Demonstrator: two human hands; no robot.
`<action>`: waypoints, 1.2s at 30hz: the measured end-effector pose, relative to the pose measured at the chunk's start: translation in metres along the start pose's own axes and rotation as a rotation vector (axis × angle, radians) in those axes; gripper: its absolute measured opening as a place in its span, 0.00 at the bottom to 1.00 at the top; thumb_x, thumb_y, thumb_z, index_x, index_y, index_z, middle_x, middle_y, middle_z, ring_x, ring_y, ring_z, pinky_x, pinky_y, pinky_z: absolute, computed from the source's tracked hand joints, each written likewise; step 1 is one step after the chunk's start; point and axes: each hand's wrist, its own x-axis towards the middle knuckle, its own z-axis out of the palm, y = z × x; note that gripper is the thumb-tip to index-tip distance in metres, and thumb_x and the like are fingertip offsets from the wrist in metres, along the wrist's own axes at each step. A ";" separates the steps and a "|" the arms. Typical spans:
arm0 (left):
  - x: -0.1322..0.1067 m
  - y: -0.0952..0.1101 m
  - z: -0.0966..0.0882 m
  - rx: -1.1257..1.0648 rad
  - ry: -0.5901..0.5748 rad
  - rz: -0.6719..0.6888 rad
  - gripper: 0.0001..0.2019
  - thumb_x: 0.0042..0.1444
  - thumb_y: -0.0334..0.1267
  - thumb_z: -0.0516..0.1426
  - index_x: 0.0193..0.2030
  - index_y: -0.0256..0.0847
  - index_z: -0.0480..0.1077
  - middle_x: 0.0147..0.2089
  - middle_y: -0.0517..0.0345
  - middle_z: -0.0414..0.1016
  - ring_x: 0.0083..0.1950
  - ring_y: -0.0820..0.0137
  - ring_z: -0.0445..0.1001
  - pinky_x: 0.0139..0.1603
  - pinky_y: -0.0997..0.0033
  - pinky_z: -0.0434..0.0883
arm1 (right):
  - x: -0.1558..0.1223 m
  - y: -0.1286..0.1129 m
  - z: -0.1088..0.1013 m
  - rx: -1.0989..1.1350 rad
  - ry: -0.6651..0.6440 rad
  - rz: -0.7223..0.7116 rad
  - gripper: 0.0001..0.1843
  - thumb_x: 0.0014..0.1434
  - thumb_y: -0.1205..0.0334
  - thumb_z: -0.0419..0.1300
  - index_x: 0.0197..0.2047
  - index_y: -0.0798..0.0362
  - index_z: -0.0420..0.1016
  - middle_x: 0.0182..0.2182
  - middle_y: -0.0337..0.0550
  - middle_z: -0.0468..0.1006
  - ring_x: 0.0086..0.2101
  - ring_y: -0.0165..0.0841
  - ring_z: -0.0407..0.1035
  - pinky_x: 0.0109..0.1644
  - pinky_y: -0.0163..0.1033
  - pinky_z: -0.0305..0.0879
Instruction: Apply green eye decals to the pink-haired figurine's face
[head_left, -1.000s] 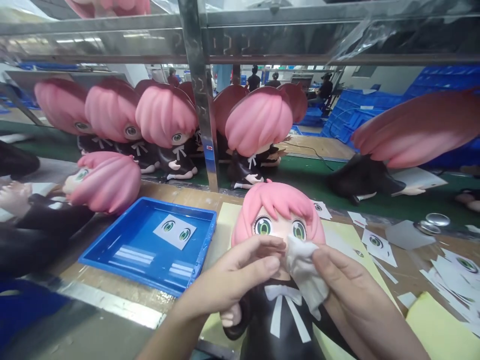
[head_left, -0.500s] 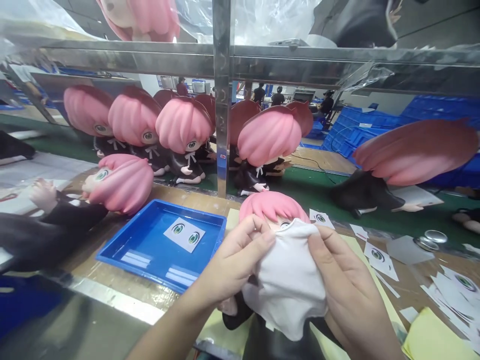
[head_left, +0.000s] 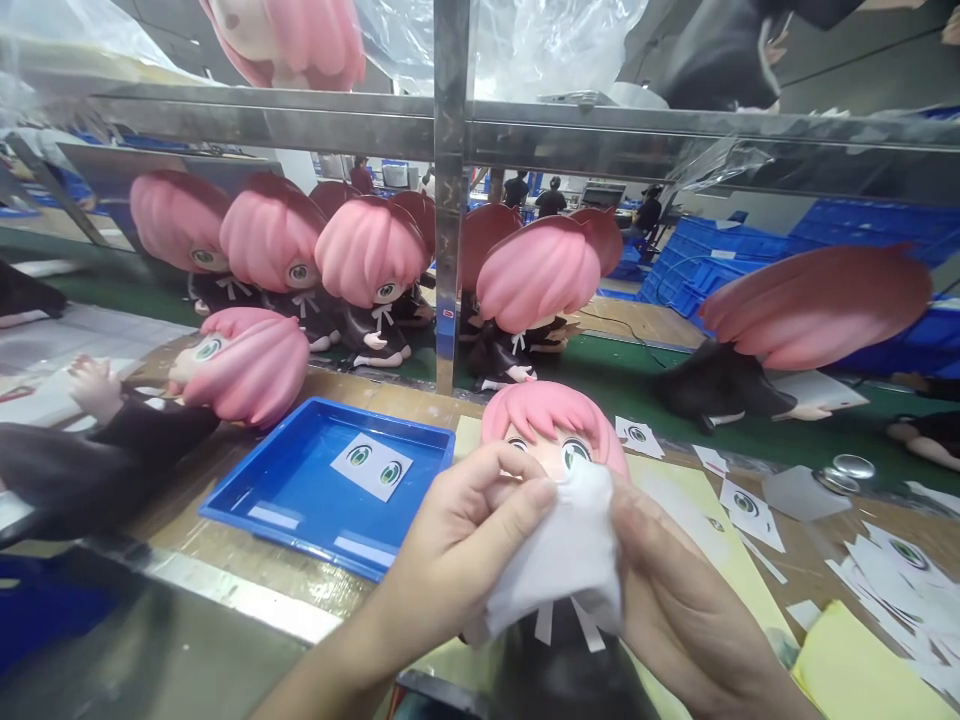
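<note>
Factory workbench [head_left: 225,585] of wood runs under a steel shelf frame [head_left: 450,200], with blue crates [head_left: 750,270] stacked far behind. Beyond the upright post, a row of finished dolls [head_left: 367,270] with pink hair sits on green matting, and another doll [head_left: 232,365] lies on its side at the left. On the bench a blue tray [head_left: 300,490] holds a sheet of printed eyes [head_left: 372,466]; more eye sheets [head_left: 750,505] lie scattered at the right. Nearest the camera stands the doll [head_left: 551,420] being handled, upright on a yellow mat [head_left: 697,500] just right of the tray. Both hands press a white cloth [head_left: 562,555] against its lower face. The left hand [head_left: 457,555] pinches the cloth's left edge between thumb and fingers, and the right hand [head_left: 675,610] grips its right side, fingers curled closed.
</note>
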 end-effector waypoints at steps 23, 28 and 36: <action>-0.023 -0.023 0.017 0.011 0.099 0.129 0.14 0.72 0.48 0.57 0.38 0.42 0.63 0.31 0.68 0.62 0.25 0.83 0.57 0.26 0.84 0.59 | -0.028 -0.019 0.000 -0.368 0.060 0.114 0.20 0.63 0.43 0.74 0.45 0.51 0.83 0.38 0.43 0.79 0.36 0.28 0.71 0.42 0.29 0.66; -0.032 -0.029 0.021 0.079 0.239 0.142 0.15 0.72 0.49 0.57 0.38 0.44 0.62 0.29 0.68 0.62 0.23 0.81 0.58 0.25 0.80 0.61 | -0.037 -0.005 -0.003 -0.257 0.021 0.169 0.27 0.61 0.38 0.71 0.27 0.55 0.76 0.21 0.39 0.63 0.27 0.30 0.61 0.33 0.34 0.60; -0.034 -0.100 0.046 0.775 0.526 0.727 0.09 0.73 0.41 0.52 0.39 0.46 0.62 0.27 0.64 0.65 0.25 0.74 0.64 0.28 0.70 0.62 | -0.045 0.012 -0.008 -0.407 0.142 -0.102 0.24 0.66 0.33 0.61 0.41 0.44 0.84 0.33 0.50 0.77 0.36 0.47 0.75 0.39 0.51 0.77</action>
